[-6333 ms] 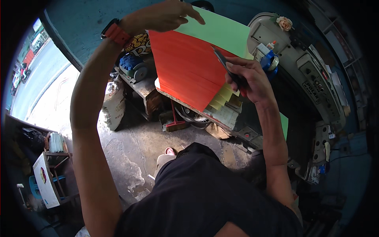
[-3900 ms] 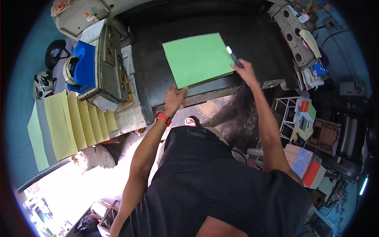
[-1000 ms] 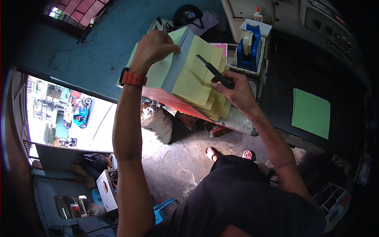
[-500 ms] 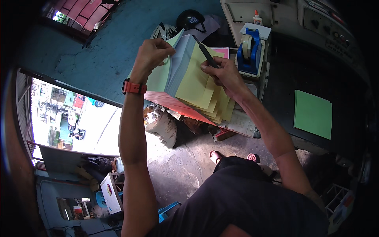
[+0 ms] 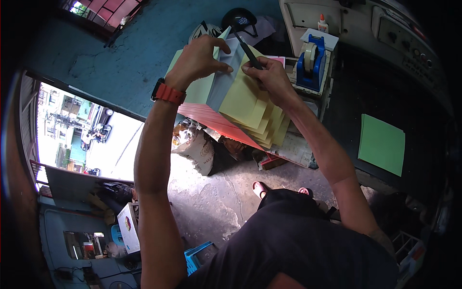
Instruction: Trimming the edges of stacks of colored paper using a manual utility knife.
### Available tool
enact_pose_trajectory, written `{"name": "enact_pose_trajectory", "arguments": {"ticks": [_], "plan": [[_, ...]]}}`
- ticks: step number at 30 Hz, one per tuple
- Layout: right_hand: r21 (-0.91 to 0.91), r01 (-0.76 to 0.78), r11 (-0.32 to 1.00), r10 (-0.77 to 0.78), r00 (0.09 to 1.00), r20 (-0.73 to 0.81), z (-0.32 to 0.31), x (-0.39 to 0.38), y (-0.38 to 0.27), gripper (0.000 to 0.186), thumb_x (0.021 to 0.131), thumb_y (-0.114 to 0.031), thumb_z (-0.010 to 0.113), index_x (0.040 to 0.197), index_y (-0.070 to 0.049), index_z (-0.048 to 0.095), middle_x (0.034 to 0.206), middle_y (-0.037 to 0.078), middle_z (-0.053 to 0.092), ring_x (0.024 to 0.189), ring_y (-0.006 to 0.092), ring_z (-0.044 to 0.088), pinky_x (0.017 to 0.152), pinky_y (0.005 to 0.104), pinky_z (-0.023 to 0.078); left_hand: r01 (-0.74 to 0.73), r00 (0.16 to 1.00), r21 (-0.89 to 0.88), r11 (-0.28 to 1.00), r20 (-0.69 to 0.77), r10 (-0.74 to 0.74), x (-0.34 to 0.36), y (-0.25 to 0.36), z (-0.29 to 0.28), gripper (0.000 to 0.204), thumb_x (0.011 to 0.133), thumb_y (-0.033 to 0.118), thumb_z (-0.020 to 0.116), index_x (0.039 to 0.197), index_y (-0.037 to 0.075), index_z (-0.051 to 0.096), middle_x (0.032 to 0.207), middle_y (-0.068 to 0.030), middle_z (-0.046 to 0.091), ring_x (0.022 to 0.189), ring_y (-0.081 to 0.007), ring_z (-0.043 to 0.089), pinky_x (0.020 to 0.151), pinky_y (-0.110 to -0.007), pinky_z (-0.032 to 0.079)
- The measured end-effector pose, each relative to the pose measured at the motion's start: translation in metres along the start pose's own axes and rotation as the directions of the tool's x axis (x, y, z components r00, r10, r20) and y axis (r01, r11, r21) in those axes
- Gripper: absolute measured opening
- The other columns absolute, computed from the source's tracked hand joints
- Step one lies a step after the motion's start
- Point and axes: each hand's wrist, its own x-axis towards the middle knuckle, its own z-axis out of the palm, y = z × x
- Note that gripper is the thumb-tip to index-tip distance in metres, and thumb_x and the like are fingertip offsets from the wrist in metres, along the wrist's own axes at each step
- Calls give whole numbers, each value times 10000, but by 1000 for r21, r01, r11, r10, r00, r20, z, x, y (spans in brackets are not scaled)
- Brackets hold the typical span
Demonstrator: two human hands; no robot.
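Observation:
My left hand (image 5: 202, 60), with a red-strapped watch, is at a tall leaning paper stack, thumb and forefinger apart on the pale green (image 5: 195, 94) and bluish sheets (image 5: 221, 89). My right hand (image 5: 264, 77) is closed on a black cutter knife (image 5: 248, 53), whose tip points up between bluish and yellow sheets (image 5: 238, 101). The yellow sheets fan out in steps above red-orange paper (image 5: 214, 124). A blue tape dispenser (image 5: 313, 72) stands just right of my right hand.
Green sheets (image 5: 381, 142) lie on a black machine bed (image 5: 356, 101) at right. A glue bottle (image 5: 322, 26), helmets (image 5: 236, 21) and a white sack (image 5: 197, 156) surround the stack. A doorway at left opens onto a bright street; a blue stool (image 5: 195, 257) stands low.
My left hand's fingers have spread from their pinch, and the hand has risen. The knife has moved up and left along the stack. Earlier both hands were at the green sheets on the bed.

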Motion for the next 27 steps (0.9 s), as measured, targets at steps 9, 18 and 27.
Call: {"name": "enact_pose_trajectory", "arguments": {"ticks": [9, 18, 27], "plan": [[-35, 43, 998, -41, 998, 57, 7, 10, 1, 207, 845, -203, 747, 950, -44, 666, 720, -46, 569, 598, 17, 473, 531, 199, 335, 50, 998, 32, 998, 25, -51, 1, -5, -2, 569, 567, 251, 905, 1052, 100, 648, 1174, -157, 616, 1080, -333, 589, 893, -415, 479], [-6, 51, 999, -51, 998, 28, 15, 30, 7, 252, 836, -275, 791, 844, -83, 627, 716, -41, 579, 626, 29, 478, 574, 212, 358, 2, 1000, -6, 1000, -5, -2, 1, -12, -8, 549, 580, 229, 895, 1057, 100, 654, 1176, -170, 621, 1090, -329, 599, 914, -408, 481], [30, 94, 995, -95, 995, 35, 17, 24, 2, 304, 823, -272, 798, 877, -21, 636, 746, 19, 635, 645, 53, 537, 583, 223, 399, 23, 1000, -33, 999, -20, -23, 2, -12, -10, 514, 609, 180, 831, 1081, 107, 642, 1174, -175, 623, 1113, -321, 605, 921, -415, 482]]}}
